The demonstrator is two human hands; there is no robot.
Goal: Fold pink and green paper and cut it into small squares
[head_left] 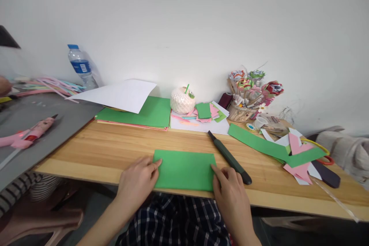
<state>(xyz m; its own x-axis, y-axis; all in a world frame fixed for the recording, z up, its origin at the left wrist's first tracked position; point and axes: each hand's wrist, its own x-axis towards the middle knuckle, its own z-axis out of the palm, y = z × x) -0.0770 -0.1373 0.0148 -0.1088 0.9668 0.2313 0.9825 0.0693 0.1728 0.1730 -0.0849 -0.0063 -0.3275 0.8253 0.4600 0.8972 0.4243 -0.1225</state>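
Observation:
A green paper rectangle [184, 170] lies flat at the front edge of the wooden table, its long side running left to right. The fingers of my left hand [140, 178] are closed at its left edge, with the thumb on top. My right hand [230, 188] grips the right edge, its fingers bent together. Just beyond my right hand, a dark green pen-shaped tool [230, 159] with a black tip rests slantwise on the wood. The undersides of both hands' fingertips are hidden.
Behind are stacked green sheets [157, 109], a white sheet [123, 94], a white woven ball [183, 100] and small paper pieces [203, 110]. Paper strips and scraps [300, 157] lie right, near a basket of paper flowers [242, 113]. Left are a pink glue gun [34, 132] and a bottle [82, 67].

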